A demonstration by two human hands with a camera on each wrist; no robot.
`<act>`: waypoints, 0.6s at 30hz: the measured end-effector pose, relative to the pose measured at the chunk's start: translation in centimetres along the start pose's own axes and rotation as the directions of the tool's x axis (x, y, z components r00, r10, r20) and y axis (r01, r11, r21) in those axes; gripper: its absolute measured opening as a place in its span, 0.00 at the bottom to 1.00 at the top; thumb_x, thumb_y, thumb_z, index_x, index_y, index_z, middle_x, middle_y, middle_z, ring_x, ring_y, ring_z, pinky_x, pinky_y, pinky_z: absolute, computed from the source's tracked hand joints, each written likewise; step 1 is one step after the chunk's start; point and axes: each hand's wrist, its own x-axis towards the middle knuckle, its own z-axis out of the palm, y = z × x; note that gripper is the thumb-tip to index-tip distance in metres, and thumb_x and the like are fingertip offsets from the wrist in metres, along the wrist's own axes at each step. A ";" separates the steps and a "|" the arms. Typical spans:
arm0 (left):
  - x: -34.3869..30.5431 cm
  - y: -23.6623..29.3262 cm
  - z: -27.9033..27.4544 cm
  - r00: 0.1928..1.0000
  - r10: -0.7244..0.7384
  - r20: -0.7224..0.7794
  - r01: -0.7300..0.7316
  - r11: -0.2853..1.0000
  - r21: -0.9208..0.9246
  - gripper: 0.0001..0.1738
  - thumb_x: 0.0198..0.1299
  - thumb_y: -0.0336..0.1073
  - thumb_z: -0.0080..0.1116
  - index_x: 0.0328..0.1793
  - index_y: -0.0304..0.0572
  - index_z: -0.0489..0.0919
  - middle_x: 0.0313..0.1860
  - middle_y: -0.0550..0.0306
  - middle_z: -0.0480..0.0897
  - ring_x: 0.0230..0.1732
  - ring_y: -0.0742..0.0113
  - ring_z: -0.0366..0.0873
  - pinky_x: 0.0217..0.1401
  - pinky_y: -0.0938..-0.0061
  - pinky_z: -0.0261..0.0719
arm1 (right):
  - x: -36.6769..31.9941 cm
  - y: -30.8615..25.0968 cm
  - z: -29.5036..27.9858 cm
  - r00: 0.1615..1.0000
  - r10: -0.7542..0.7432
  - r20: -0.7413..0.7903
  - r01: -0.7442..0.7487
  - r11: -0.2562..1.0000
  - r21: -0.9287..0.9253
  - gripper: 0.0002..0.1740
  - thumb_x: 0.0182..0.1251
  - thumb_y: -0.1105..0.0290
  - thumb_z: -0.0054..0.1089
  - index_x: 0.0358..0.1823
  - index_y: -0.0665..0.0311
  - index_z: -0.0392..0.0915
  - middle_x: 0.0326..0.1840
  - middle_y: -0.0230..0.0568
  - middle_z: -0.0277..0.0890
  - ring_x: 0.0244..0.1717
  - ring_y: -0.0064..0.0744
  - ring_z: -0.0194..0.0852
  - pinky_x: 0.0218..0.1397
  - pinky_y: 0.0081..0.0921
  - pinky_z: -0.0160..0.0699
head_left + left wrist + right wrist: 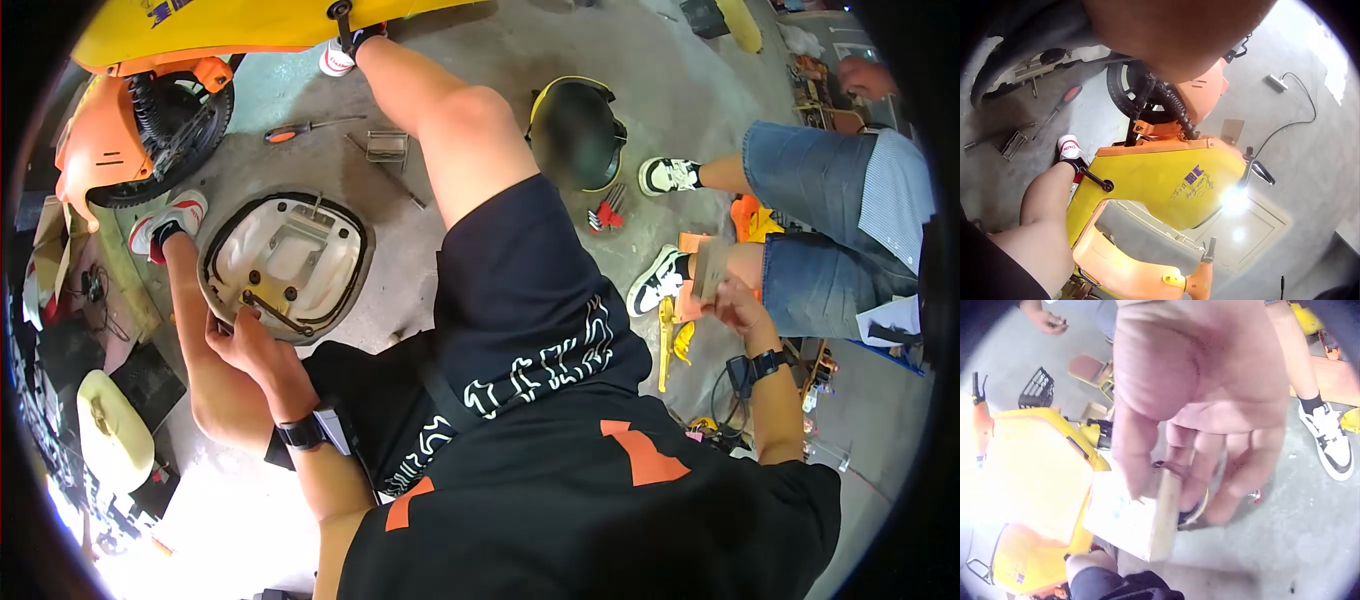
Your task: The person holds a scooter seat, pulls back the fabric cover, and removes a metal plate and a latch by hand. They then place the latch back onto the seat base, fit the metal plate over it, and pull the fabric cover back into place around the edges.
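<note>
My left hand (258, 355) grips the near edge of an upturned seat-like shell (225, 235), with a pale hollow underside and a dark rim. A dark metal bar (278, 313) lies inside the shell beside my fingertips. In the left wrist view, part of the dark shell (1016, 59) shows at upper left; a blurred hand or arm covers the top. Out to the right, my right hand (738, 305) holds a small pale box (709, 268). The right wrist view shows the same box (1132, 515) pinched between thumb and fingers of my right hand (1200, 406).
On the floor are a screwdriver (290, 132), a metal bracket (387, 147), a black helmet (577, 135) and red-handled tools (606, 212). A yellow-orange electric bike (1154, 181) stands ahead. Another person's legs (815, 180) are at the right, near an orange box (690, 305).
</note>
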 end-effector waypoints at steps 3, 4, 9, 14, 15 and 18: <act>-0.7 0.8 1.0 0.996 -0.018 -0.092 0.015 0.999 -0.032 0.29 0.44 0.15 0.45 0.57 0.23 0.78 0.50 0.47 0.83 0.49 0.56 0.83 0.53 0.71 0.81 | 2.5 -1.4 2.7 0.881 -0.347 -0.321 0.441 0.847 0.295 0.22 0.75 0.55 0.58 0.60 0.62 0.74 0.54 0.37 0.82 0.55 0.35 0.80 0.57 0.34 0.79; -0.6 0.6 0.9 0.996 -0.014 -0.089 0.010 0.999 -0.045 0.29 0.44 0.15 0.45 0.57 0.23 0.78 0.50 0.47 0.83 0.49 0.56 0.83 0.53 0.71 0.81 | 3.0 -1.8 3.1 0.875 -0.360 -0.324 0.454 0.842 0.291 0.22 0.75 0.55 0.58 0.60 0.62 0.74 0.54 0.37 0.82 0.55 0.35 0.80 0.57 0.34 0.79; -0.2 0.4 0.1 0.997 -0.023 -0.067 0.020 0.999 -0.040 0.31 0.43 0.15 0.44 0.58 0.23 0.78 0.52 0.45 0.83 0.51 0.55 0.83 0.55 0.69 0.81 | 3.7 -5.3 7.0 0.782 -0.486 -0.389 0.622 0.632 0.461 0.18 0.75 0.54 0.56 0.52 0.59 0.81 0.46 0.33 0.84 0.47 0.29 0.81 0.50 0.28 0.81; -0.6 1.2 0.6 1.000 -0.021 -0.016 0.020 0.999 -0.037 0.31 0.46 0.15 0.43 0.61 0.22 0.76 0.56 0.44 0.81 0.55 0.56 0.81 0.60 0.69 0.78 | 2.4 -7.1 7.8 0.599 -0.459 -0.656 0.792 0.463 0.399 0.16 0.75 0.55 0.56 0.51 0.59 0.78 0.45 0.33 0.82 0.42 0.26 0.79 0.44 0.26 0.80; -0.6 1.2 0.7 0.998 -0.038 -0.041 0.037 0.999 -0.022 0.31 0.46 0.15 0.44 0.61 0.22 0.76 0.57 0.43 0.81 0.56 0.55 0.80 0.60 0.69 0.78 | 2.2 -7.2 7.7 0.558 -0.460 -0.691 0.818 0.447 0.363 0.16 0.75 0.56 0.57 0.52 0.59 0.78 0.45 0.33 0.81 0.41 0.26 0.78 0.42 0.25 0.78; -0.4 1.0 0.5 0.999 -0.039 -0.031 0.038 0.999 -0.014 0.32 0.46 0.15 0.44 0.62 0.22 0.75 0.58 0.42 0.80 0.56 0.54 0.81 0.61 0.67 0.78 | 0.8 -8.0 8.4 0.507 -0.546 -0.667 0.857 0.400 0.323 0.16 0.75 0.57 0.57 0.53 0.60 0.77 0.45 0.34 0.82 0.41 0.26 0.77 0.43 0.26 0.77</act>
